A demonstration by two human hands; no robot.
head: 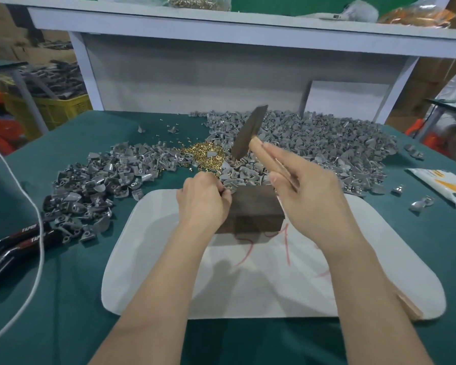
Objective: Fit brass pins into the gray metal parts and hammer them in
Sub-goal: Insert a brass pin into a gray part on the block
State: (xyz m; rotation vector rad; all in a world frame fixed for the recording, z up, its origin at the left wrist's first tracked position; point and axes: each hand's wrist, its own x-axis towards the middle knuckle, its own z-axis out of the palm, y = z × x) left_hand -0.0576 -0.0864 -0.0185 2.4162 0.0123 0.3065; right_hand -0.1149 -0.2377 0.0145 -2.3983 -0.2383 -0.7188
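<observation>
My right hand [304, 185] grips a hammer by its wooden handle; the dark, motion-blurred hammer head [249, 133] is raised above the dark metal block [250, 209]. My left hand [204, 200] is closed at the block's left top corner, pinching a small gray part that its fingers mostly hide. A heap of brass pins [204, 155] lies just behind the block. Gray metal parts lie in a left pile [90, 185] and a larger right pile [327, 146].
The block stands on a white board [274, 285] with red marks, on green cloth [63, 299]. Black-handled pliers [13, 246] and a white cord [34, 219] lie at left. A white packet [442, 185] lies at right. A white shelf [221, 25] stands behind.
</observation>
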